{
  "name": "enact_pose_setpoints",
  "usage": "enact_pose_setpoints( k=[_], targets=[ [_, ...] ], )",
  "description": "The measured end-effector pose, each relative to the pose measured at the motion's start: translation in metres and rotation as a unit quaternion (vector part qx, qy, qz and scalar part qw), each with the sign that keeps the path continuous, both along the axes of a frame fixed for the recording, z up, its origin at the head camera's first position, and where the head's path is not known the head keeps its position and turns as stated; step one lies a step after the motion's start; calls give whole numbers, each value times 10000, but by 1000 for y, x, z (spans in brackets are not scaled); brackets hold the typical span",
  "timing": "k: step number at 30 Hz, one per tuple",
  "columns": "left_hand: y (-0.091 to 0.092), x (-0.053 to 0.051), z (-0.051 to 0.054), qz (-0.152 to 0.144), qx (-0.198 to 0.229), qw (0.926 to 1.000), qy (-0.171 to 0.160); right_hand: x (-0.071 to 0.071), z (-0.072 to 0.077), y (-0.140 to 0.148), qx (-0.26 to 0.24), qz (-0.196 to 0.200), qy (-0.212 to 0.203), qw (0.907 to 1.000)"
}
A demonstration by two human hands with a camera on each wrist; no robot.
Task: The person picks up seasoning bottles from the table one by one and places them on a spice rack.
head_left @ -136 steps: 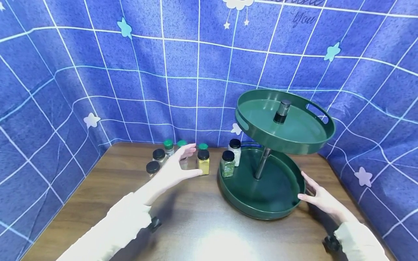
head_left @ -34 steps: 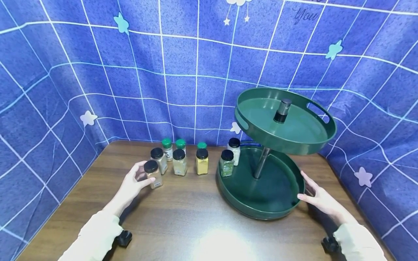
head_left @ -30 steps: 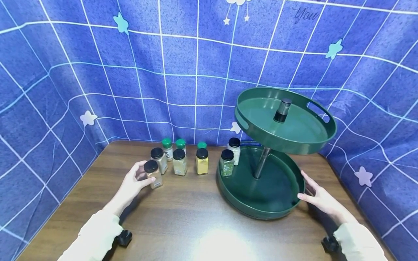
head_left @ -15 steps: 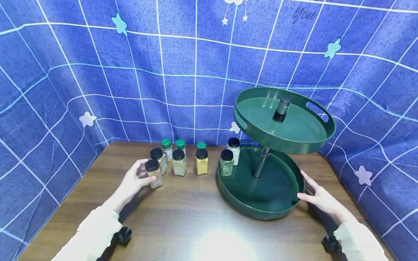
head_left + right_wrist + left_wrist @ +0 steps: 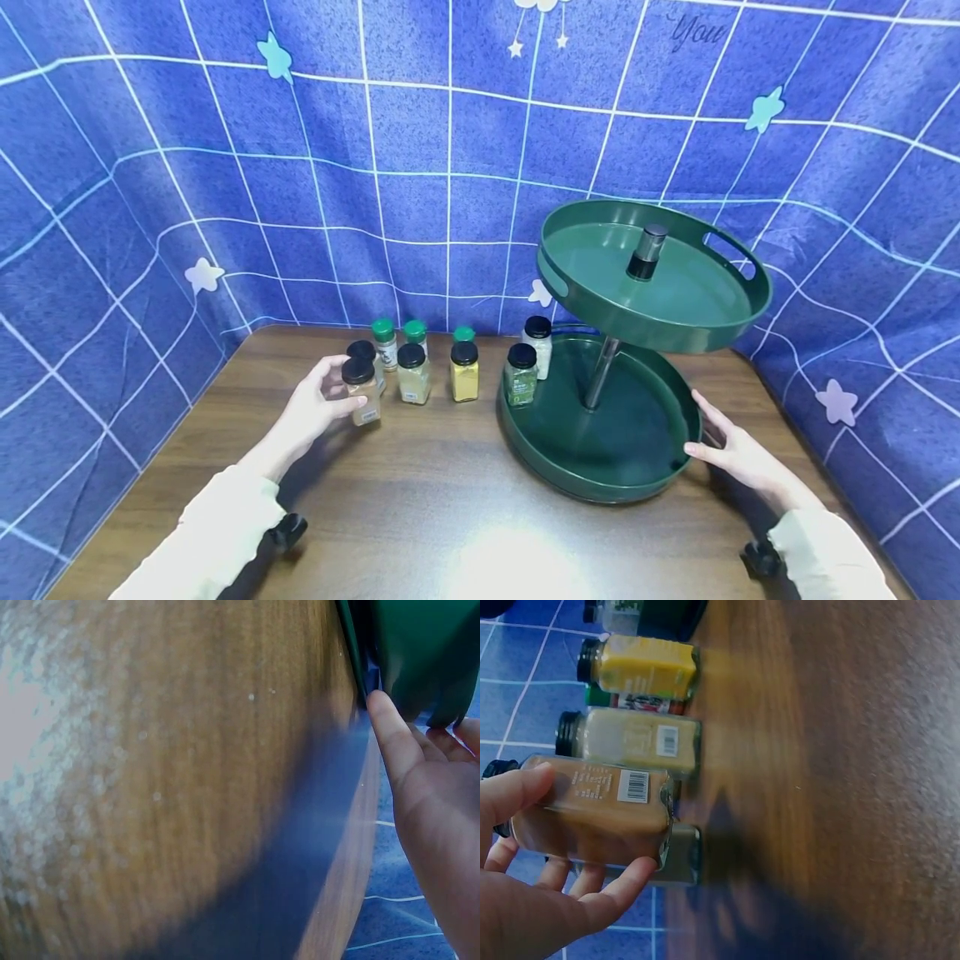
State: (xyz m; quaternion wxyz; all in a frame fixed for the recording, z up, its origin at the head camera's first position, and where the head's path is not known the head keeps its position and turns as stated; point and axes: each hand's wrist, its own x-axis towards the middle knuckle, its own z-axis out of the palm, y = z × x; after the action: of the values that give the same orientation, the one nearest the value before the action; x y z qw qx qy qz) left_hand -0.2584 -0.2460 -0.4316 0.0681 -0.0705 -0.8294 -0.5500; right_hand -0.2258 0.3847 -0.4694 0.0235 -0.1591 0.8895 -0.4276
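Note:
My left hand [image 5: 311, 412] holds a spice jar of brown powder with a black lid [image 5: 592, 806], thumb on one side and fingers on the other. The jar stays upright and looks slightly raised off the table. Just behind it is another black-lidded jar [image 5: 362, 350], partly hidden. To its right stand a pale powder jar [image 5: 414, 386] and a yellow powder jar [image 5: 465, 382]. My right hand [image 5: 742, 458] touches the right outer wall of the lower tray [image 5: 592, 492] of a green two-tier stand, fingers and thumb spread along it.
On the lower tray's left side stand a green herb jar [image 5: 521, 386] and a white jar [image 5: 538, 354]. The upper tray [image 5: 690, 275] overhangs the lower one around a metal post [image 5: 602, 375]. Several green-capped jars [image 5: 385, 342] line the back of the table, before a blue curtain [image 5: 420, 200].
Over the last half second my left hand has moved slightly right and away from me with the brown powder jar. Earlier it reached near the pale jar. My right hand stays at the tray.

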Motion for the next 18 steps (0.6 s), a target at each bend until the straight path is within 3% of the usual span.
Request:
enact_pose_setpoints(
  k=[12,18],
  targets=[
    [14,-4,18,-369,653,9972,-83,-1,1,0,87,-19,78,9999],
    [24,-5,34,-486,614,9967,-195,0,1,-1,52,-8,28,10000]
  ],
)
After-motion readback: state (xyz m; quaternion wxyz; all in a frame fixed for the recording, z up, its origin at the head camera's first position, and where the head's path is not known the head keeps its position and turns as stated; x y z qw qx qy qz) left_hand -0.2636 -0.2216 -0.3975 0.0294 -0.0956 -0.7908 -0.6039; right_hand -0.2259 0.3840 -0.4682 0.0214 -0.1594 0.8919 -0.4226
